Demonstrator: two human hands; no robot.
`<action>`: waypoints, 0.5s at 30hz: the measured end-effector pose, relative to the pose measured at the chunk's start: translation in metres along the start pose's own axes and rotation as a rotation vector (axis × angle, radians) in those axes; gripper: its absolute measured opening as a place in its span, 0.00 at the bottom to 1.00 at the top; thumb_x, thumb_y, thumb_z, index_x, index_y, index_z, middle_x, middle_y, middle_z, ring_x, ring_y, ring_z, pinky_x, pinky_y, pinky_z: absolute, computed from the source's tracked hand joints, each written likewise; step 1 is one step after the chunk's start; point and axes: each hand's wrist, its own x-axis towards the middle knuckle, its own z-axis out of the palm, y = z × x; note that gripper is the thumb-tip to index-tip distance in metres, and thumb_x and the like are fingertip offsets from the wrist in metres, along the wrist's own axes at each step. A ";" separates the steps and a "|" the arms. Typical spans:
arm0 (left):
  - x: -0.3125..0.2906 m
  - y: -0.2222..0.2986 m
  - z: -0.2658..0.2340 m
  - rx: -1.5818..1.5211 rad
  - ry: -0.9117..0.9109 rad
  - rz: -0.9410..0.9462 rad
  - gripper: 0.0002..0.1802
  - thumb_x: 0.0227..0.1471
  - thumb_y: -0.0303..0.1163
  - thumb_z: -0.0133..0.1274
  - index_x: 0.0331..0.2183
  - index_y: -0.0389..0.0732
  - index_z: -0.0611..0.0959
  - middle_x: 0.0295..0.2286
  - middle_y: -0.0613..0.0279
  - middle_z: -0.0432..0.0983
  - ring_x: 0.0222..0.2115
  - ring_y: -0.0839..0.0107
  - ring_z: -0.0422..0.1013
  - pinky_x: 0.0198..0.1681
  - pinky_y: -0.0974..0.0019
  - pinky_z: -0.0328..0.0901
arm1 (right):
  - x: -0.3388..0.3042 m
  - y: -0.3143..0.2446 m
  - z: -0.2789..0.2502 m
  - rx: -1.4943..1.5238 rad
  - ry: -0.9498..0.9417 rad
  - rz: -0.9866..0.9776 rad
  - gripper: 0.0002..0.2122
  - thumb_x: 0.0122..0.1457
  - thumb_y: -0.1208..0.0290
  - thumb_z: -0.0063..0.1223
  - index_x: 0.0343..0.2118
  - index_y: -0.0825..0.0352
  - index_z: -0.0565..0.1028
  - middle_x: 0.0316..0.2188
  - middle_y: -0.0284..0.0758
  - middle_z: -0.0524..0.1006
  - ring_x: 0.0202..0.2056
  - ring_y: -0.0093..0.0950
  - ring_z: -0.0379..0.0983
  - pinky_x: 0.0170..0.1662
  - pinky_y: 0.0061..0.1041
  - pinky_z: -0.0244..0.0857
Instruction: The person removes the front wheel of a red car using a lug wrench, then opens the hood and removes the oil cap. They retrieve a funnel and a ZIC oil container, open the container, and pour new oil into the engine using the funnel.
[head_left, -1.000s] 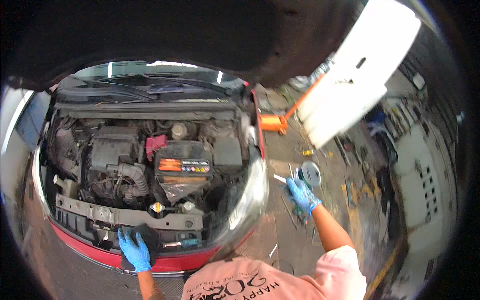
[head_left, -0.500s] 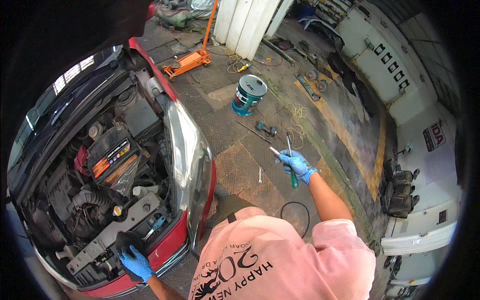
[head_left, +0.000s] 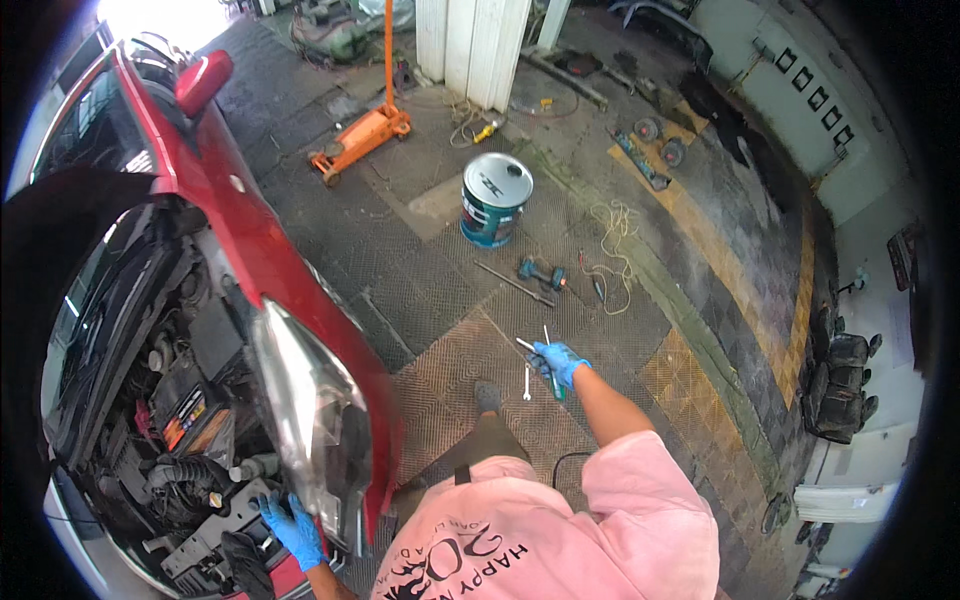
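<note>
My right hand [head_left: 560, 364], in a blue glove, is closed around a screwdriver with a green handle [head_left: 558, 388] and a slim silver rod-shaped tool [head_left: 525, 344]. Beyond its fingers, a wrench [head_left: 527, 385] lies on the floor mats. At the front of the red car's open engine bay, my gloved left hand [head_left: 291, 530] has its fingers spread near the headlight [head_left: 315, 410]. It appears to rest on the front edge, though the exact contact is unclear. A crumpled black item [head_left: 246, 562], perhaps cloth, lies beside it.
A drum [head_left: 495, 205] stands ahead, with a long bar [head_left: 513, 282] and a cordless power tool [head_left: 541, 274] near it. Farther off are an orange floor jack [head_left: 362, 140] and a white pillar [head_left: 470, 50]. A yellow cord [head_left: 620, 245] lies to the right.
The view has shifted, showing more of the car's side. My left hand has come off the black item toward the headlight. My right hand still holds both tools, now nearer the wrench.
</note>
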 end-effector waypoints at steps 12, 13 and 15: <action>0.025 0.144 0.096 0.277 -0.049 -0.045 0.25 0.59 0.39 0.53 0.50 0.29 0.74 0.59 0.42 0.59 0.63 0.52 0.53 0.66 0.55 0.48 | 0.092 -0.084 -0.050 0.307 -0.264 -0.052 0.13 0.65 0.57 0.50 0.40 0.61 0.79 0.27 0.23 0.74 0.19 0.16 0.60 0.24 0.19 0.57; 0.030 0.150 0.099 0.285 -0.034 -0.011 0.25 0.59 0.38 0.53 0.50 0.29 0.74 0.59 0.42 0.58 0.63 0.52 0.53 0.65 0.55 0.48 | 0.102 -0.089 -0.047 0.326 -0.265 -0.041 0.13 0.65 0.57 0.50 0.40 0.61 0.79 0.26 0.23 0.74 0.19 0.16 0.60 0.24 0.20 0.57; 0.046 0.166 0.115 0.253 0.013 0.029 0.24 0.60 0.38 0.52 0.49 0.29 0.74 0.60 0.42 0.58 0.63 0.52 0.53 0.65 0.55 0.48 | 0.123 -0.110 -0.046 0.329 -0.240 -0.027 0.13 0.65 0.57 0.50 0.39 0.61 0.79 0.25 0.23 0.74 0.19 0.16 0.60 0.24 0.21 0.58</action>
